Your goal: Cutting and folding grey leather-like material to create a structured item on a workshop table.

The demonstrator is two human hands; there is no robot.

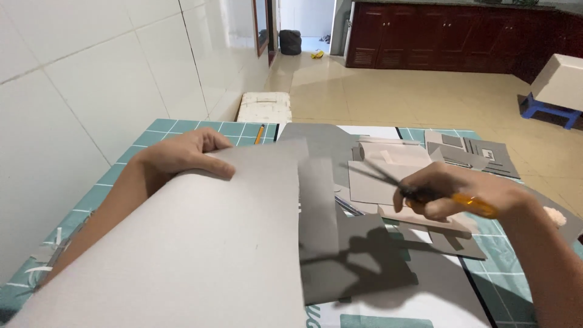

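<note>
Grey cardboard sheet [200,243] curls under left hand [185,152], fingers pinching far edge; right hand [452,194] fingers closed on orange-handled scissors [425,193]; sheet may buckle, skewing cut

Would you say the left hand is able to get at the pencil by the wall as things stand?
Probably yes, but not freely: the left hand is gripping the big grey sheet. The pencil lies uncovered just beyond it on the green mat.
</note>
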